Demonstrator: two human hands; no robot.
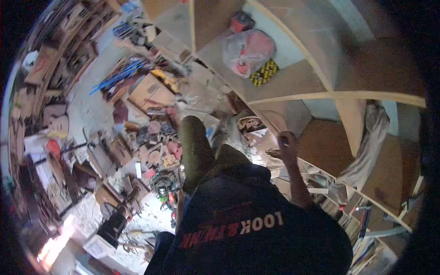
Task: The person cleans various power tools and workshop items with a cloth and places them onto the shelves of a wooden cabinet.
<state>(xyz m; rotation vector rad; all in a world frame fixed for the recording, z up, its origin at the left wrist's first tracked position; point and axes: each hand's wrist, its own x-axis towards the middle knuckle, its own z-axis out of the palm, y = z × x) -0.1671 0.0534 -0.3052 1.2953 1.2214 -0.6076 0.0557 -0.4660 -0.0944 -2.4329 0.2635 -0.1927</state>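
Observation:
My right hand (287,143) is at the front edge of the wooden shelf unit (293,95), with its fingers curled. Whatever it may hold is too dark and small to make out. Just beside it lies an open bag or box with brown and white contents (251,123). My left hand does not show; the dark shirt (256,238) and the legs (197,142) fill the middle of the view.
A clear plastic bag with red contents (250,50) and a yellow-black box (264,73) sit in one compartment. Grey cloth (366,146) hangs over a divider. Wood offcuts (156,146), blue strips (119,75) and a black power tool (112,229) clutter the floor.

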